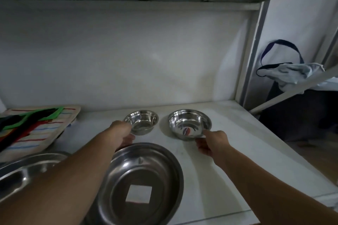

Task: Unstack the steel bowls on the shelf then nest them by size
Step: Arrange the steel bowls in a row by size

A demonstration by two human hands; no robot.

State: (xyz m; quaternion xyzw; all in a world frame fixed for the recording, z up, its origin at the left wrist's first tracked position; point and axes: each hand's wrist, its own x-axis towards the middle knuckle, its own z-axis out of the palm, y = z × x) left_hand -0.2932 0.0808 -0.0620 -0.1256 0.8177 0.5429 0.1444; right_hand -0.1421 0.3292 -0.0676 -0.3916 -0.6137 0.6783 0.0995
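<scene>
Several steel bowls lie apart on the white shelf [228, 144]. The smallest bowl [144, 120] stands at the back centre, and my left hand [122, 133] grips its near left rim. To its right a medium bowl [188, 122] tilts slightly, with my right hand [210, 142] pinching its near right rim. A large bowl [144, 179] sits in front near the shelf edge, partly under my left forearm. At the left edge lies the widest bowl [23, 171], partly cut off by the frame.
A striped cloth mat with green and black straps [34, 128] lies at the back left. The shelf's back wall and upper shelf close in above. A metal upright [256, 56] bounds the right side, and beyond it hangs a bag with cloth [290, 71].
</scene>
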